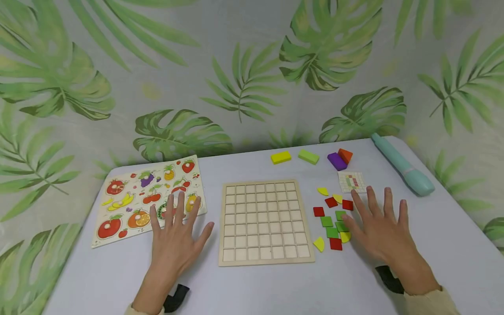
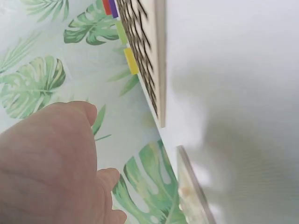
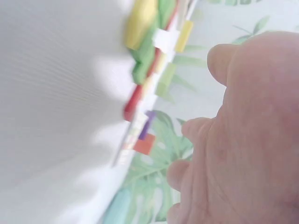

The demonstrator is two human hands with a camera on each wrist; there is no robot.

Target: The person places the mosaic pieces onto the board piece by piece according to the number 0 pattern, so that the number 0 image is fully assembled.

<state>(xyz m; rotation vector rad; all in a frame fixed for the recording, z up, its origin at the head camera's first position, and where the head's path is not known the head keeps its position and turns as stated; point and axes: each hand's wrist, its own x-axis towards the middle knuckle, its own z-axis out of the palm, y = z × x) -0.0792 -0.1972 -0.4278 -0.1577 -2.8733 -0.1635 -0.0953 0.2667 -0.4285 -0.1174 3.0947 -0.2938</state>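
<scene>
Tiles (image 1: 332, 221), red, green and yellow, lie loose on the table (image 1: 275, 284) just right of the empty grid board (image 1: 264, 222). Right hand (image 1: 383, 229) is flat, fingers spread, holding nothing, its thumb at the pile's edge; a sideways sweep could scatter pieces. Left hand (image 1: 175, 236) is likewise flat and empty, fingertips over the fruit puzzle (image 1: 149, 197), which could shift. Farther back: pattern card (image 1: 352, 181), coloured blocks (image 1: 311, 157).

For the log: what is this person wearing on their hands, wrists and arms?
Both hands, left hand and right hand, are bare: no gloves, no rings in view. A black strap sits by the left wrist, another by the right. Cream sleeve cuffs show at the frame's bottom edge.
</scene>
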